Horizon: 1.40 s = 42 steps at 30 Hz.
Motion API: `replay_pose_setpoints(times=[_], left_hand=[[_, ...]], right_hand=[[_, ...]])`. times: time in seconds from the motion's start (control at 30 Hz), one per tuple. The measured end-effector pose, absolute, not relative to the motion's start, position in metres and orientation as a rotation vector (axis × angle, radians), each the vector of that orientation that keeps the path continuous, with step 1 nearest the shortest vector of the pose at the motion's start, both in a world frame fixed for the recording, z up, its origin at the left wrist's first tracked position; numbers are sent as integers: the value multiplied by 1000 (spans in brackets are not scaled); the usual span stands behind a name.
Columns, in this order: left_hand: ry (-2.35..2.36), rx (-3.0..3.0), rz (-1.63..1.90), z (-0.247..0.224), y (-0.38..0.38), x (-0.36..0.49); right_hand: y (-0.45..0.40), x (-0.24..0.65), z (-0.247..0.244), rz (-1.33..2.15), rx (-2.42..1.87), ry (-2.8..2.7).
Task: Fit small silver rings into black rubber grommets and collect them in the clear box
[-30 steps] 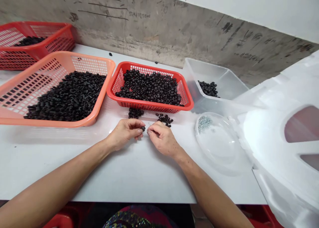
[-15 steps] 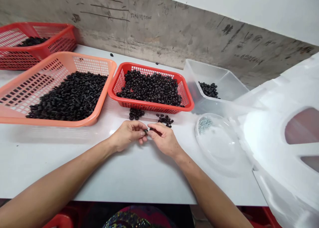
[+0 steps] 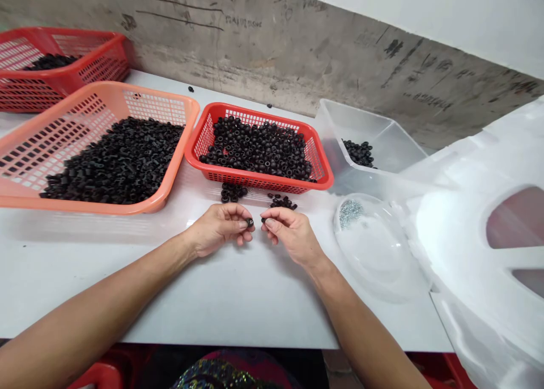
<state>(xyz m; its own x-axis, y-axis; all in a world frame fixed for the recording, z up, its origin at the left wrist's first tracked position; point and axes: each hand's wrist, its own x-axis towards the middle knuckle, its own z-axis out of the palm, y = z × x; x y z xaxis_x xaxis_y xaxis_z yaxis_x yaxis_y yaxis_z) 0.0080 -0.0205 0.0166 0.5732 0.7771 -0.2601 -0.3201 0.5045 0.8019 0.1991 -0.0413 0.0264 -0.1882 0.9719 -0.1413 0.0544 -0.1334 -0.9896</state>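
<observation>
Between thumb and fingertips, my left hand (image 3: 223, 228) pinches a small black ring-like part (image 3: 250, 223). Just across from it, my right hand (image 3: 291, 231) is closed on a smaller dark piece (image 3: 263, 220) whose shape I cannot make out. A narrow gap separates the two parts. Beyond my fingers lie a little heap of black rings (image 3: 233, 192) and, to its right, a heap of small black pieces (image 3: 282, 202). Behind these stands a red basket (image 3: 259, 182) holding many black ring-shaped parts.
An orange basket (image 3: 164, 193) of black parts stands left, with another red basket (image 3: 93, 66) behind it. To the right are a clear plastic bin (image 3: 369, 117) with black parts, a clear dish (image 3: 378, 253) holding tiny silvery bits, and a large white object (image 3: 459, 219).
My hands have moved apart; the right one has shifted slightly right with its dark piece. The black ring-like part in my left fingers shows more fully.
</observation>
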Motion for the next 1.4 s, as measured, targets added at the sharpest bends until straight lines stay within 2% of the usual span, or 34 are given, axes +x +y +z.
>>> replay_pose_setpoints(times=[0.27, 0.43, 0.7, 1.1, 1.4], left_hand=[[744, 777, 759, 14, -20, 14], [892, 798, 719, 26, -28, 24], [843, 681, 914, 18, -43, 37], [881, 728, 832, 23, -52, 37], [952, 830, 833, 26, -54, 35]], right_hand=[[-40, 203, 22, 1605, -1149, -1132], [-42, 207, 26, 1505, -1202, -1175], [-49, 210, 39, 1445, -1273, -1251], [-60, 200, 49, 1123, -1435, -1612], [-61, 199, 45, 1012, -1455, -1710]])
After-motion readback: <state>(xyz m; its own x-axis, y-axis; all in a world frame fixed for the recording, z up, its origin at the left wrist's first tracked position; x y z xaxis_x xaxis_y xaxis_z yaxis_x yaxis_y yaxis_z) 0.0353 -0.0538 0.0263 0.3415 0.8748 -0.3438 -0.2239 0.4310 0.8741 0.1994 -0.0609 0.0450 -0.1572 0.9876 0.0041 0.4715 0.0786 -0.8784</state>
